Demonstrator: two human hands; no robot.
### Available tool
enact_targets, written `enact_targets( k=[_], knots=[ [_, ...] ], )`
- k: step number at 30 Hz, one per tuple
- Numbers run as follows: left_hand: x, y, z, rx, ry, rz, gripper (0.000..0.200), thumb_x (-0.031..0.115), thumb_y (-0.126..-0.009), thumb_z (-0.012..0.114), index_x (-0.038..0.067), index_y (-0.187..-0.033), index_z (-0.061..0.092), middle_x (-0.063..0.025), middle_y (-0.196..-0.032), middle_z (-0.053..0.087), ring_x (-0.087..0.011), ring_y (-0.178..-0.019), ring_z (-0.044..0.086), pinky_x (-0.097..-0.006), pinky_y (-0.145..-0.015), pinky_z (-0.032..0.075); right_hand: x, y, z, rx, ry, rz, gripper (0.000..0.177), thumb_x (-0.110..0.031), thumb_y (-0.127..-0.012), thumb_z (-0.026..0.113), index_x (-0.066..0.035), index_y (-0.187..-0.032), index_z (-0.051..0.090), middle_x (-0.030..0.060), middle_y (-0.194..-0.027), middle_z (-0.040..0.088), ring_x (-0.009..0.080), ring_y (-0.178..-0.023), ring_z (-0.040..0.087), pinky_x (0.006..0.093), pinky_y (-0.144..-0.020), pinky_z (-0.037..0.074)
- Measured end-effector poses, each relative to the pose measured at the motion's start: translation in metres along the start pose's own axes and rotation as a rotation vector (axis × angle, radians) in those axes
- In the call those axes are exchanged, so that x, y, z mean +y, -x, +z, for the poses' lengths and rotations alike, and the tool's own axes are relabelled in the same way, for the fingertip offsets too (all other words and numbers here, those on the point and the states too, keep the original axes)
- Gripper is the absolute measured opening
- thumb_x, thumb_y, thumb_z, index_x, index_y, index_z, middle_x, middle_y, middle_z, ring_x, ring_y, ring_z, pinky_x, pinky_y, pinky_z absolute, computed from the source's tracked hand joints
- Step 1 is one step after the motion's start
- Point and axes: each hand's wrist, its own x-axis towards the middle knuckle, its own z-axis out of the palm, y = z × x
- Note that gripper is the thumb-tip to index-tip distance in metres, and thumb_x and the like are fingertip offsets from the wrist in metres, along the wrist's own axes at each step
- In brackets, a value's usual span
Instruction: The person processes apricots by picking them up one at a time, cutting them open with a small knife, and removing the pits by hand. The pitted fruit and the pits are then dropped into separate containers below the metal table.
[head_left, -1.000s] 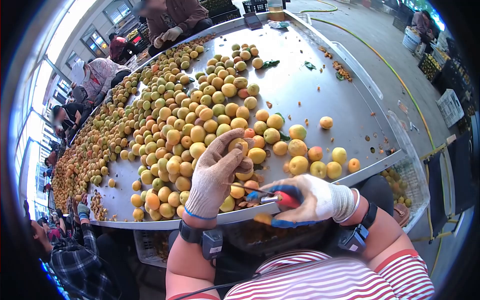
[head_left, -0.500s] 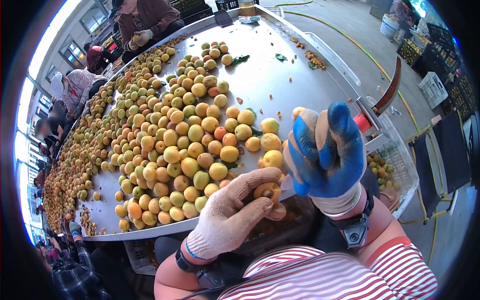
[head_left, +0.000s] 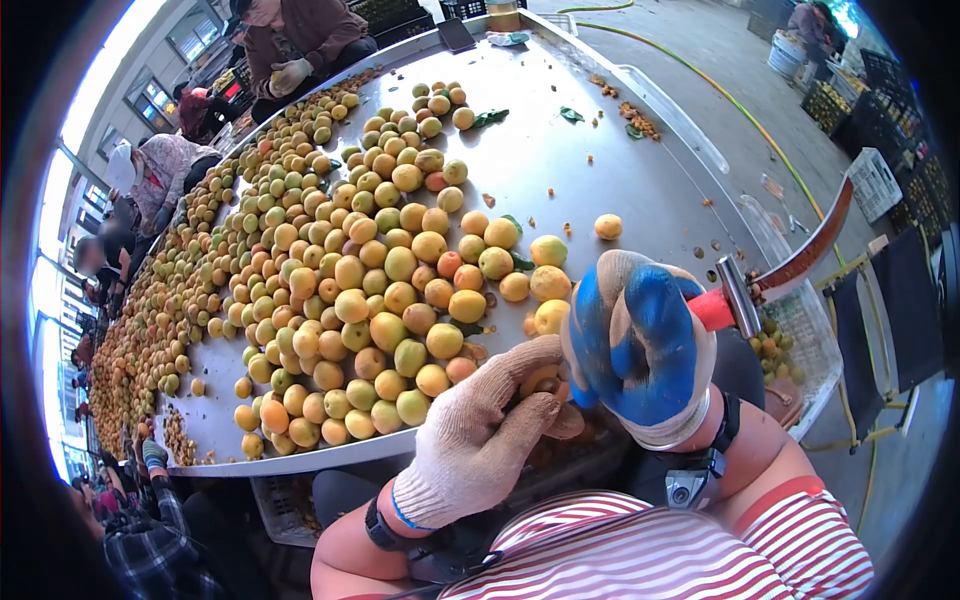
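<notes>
My left hand (head_left: 475,440), in a pale knitted glove, is closed on a cut apricot (head_left: 545,383), whose brown pit shows between thumb and fingers. Right beside it, my right hand (head_left: 640,345), in a blue-coated glove, has its fingers curled. A red handle (head_left: 711,309) comes out from behind these fingers and leads to a metal collar and a curved blade (head_left: 815,245) pointing up to the right. What lies inside the right palm is hidden. Many whole apricots (head_left: 390,328) cover the metal table (head_left: 520,90) beyond my hands, and a single apricot (head_left: 608,227) sits apart.
Dark green leaves (head_left: 490,118) and fruit scraps (head_left: 637,120) lie on the table. A clear crate (head_left: 820,385) with fruit stands at the right, near a folding chair (head_left: 870,330). Several people sit along the left side. A hose (head_left: 745,115) crosses the floor.
My right hand has moved down, and the red-handled blade has come down with it. The lone apricot shows fully now. The cut apricot is more covered by the gloves.
</notes>
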Motion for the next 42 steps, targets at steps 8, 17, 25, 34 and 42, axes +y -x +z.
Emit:
enact_targets(
  k=[8,17,25,34,42],
  knots=[
    [-0.027,-0.010,-0.004,0.091,-0.309,0.173,0.029,0.005,-0.104,0.046,-0.005,-0.131,0.052,-0.0069,-0.101,0.067,-0.0107,-0.082,0.068,-0.0240,-0.077,0.055,0.020,0.005,0.008,0.088,-0.030,0.033,0.050,-0.039,-0.106,0.047,-0.012,-0.064,0.043,0.0051,-0.059,0.044,0.0145,-0.042,0.042,0.0275,-0.042,0.036],
    [-0.034,-0.038,-0.034,0.336,-0.871,0.287,0.019,0.017,-0.094,0.068,0.000,-0.102,0.069,-0.0152,-0.084,0.069,-0.0224,-0.070,0.066,-0.0342,-0.066,0.053,0.018,-0.019,-0.011,0.177,0.166,-0.068,0.046,-0.037,-0.106,0.047,-0.010,-0.069,0.045,0.0021,-0.061,0.045,0.0115,-0.041,0.044,0.0250,-0.039,0.034],
    [-0.002,-0.020,-0.038,0.076,-0.986,0.023,0.020,0.023,-0.091,0.070,0.006,-0.101,0.072,-0.0117,-0.087,0.071,-0.0246,-0.074,0.067,-0.0336,-0.069,0.053,0.006,-0.032,-0.025,0.249,0.101,0.044,0.037,-0.032,-0.103,0.058,-0.008,-0.075,0.055,0.0008,-0.059,0.049,0.0104,-0.044,0.050,0.0242,-0.041,0.036],
    [-0.015,-0.061,-0.053,0.372,-1.368,0.054,0.044,0.025,-0.078,0.079,0.005,-0.116,0.068,-0.0146,-0.107,0.069,-0.0265,-0.093,0.069,-0.0383,-0.082,0.055,0.012,-0.038,-0.037,0.175,0.031,0.171,0.023,-0.027,-0.097,0.069,-0.004,-0.096,0.072,-0.0065,-0.064,0.058,0.0000,-0.048,0.050,0.0174,-0.038,0.037],
    [-0.030,-0.089,-0.066,0.425,-1.602,-0.009,0.045,0.026,-0.073,0.079,0.009,-0.112,0.065,-0.0174,-0.109,0.064,-0.0379,-0.103,0.064,-0.0464,-0.089,0.053,0.014,-0.038,-0.032,0.155,0.109,0.275,0.023,-0.030,-0.098,0.068,-0.007,-0.101,0.068,-0.0081,-0.066,0.055,-0.0004,-0.050,0.049,0.0164,-0.041,0.038]
  ],
)
